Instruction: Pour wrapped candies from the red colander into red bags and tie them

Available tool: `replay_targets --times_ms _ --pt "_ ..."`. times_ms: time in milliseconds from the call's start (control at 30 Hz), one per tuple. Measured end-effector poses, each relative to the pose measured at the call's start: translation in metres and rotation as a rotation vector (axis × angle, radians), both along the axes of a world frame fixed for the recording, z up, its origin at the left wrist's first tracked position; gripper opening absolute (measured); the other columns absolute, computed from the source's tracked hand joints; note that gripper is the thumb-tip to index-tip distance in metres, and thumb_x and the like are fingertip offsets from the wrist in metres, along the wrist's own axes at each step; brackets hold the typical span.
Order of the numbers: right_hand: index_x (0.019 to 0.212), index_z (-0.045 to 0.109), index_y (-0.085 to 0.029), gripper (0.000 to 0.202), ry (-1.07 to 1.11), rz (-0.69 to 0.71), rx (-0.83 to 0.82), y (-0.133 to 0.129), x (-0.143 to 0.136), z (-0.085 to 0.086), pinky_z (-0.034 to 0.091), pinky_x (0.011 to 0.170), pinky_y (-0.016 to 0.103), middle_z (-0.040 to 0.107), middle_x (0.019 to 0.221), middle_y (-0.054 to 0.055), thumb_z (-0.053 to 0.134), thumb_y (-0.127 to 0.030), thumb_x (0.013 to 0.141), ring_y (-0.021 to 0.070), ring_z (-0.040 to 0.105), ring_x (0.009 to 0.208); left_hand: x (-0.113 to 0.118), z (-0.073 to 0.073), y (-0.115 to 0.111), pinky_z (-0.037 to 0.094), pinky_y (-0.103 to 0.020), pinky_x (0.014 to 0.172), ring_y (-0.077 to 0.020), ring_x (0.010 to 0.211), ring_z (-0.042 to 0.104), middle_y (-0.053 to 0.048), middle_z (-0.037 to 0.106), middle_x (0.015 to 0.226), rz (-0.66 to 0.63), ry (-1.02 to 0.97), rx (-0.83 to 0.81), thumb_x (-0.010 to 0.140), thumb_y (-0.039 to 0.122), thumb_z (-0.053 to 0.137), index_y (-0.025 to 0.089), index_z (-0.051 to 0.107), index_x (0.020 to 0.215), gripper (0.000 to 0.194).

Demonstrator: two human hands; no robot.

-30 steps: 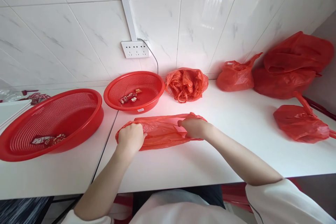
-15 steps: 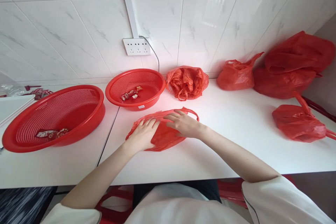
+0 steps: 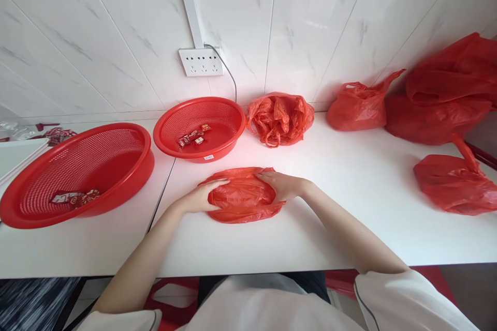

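A crumpled red plastic bag [image 3: 244, 194] lies on the white table in front of me. My left hand [image 3: 200, 197] grips its left end, with the thumb on the near side and the fingers over the far side. At the opposite end my right hand [image 3: 280, 186] clasps the bag, its fingers partly hidden against the plastic. The bag bulges a little between my two hands. What is inside it, if anything, cannot be seen.
Two red plastic baskets, a large one [image 3: 134, 176] and a smaller one [image 3: 229, 149], hold several small wrapped packets. Behind my bag sits a crumpled red bag [image 3: 280, 120]. Filled red bags [image 3: 359, 108] stand at right. A power socket [image 3: 201, 62] is on the tiled wall.
My hands have moved from lying over the top of the bag to its two ends. The bag is more bunched and rounded, and its handle loop no longer shows at the right.
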State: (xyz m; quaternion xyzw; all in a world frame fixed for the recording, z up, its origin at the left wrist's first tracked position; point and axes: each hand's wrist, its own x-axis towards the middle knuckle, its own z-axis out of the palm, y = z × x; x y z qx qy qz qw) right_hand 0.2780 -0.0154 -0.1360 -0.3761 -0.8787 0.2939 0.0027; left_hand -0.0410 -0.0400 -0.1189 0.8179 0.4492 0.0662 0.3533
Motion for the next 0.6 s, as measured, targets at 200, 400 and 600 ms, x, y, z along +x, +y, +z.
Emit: replay_targets --times_ms 200,400,600 --pt "0.132 0.051 -0.025 0.052 0.229 -0.178 0.218 -0.024 -0.003 0.031 0.046 0.098 0.037 0.054 0.136 0.006 0.061 -0.025 0.081 0.0236 0.053 0.121 -0.002 0.015 0.015 0.055 -0.026 0.067 -0.0201 0.086 0.067 -0.015 0.069 0.105 0.643 -0.559 -0.485 0.077 0.060 0.058 0.014 0.056 0.123 0.064" --pt "0.118 0.058 -0.023 0.028 0.432 -0.251 0.443 -0.047 -0.027 0.041 0.044 0.099 0.038 0.063 0.121 0.007 0.047 -0.033 0.095 0.0197 0.058 0.113 -0.003 0.026 0.043 0.035 -0.016 0.031 -0.0079 0.036 0.048 -0.014 0.066 0.064 1.054 -1.062 -0.708 0.081 0.065 0.045 0.007 0.058 0.095 0.061" --pt "0.125 0.055 -0.018 0.038 0.169 -0.102 0.522 -0.045 -0.040 0.009 0.018 0.114 0.053 0.063 0.123 0.012 0.047 -0.040 0.094 0.0260 0.057 0.117 0.010 0.020 0.055 0.057 -0.026 0.059 -0.0254 0.081 0.071 -0.016 0.071 0.087 1.114 -1.227 -0.429 0.078 0.036 0.058 0.013 0.051 0.105 0.036"
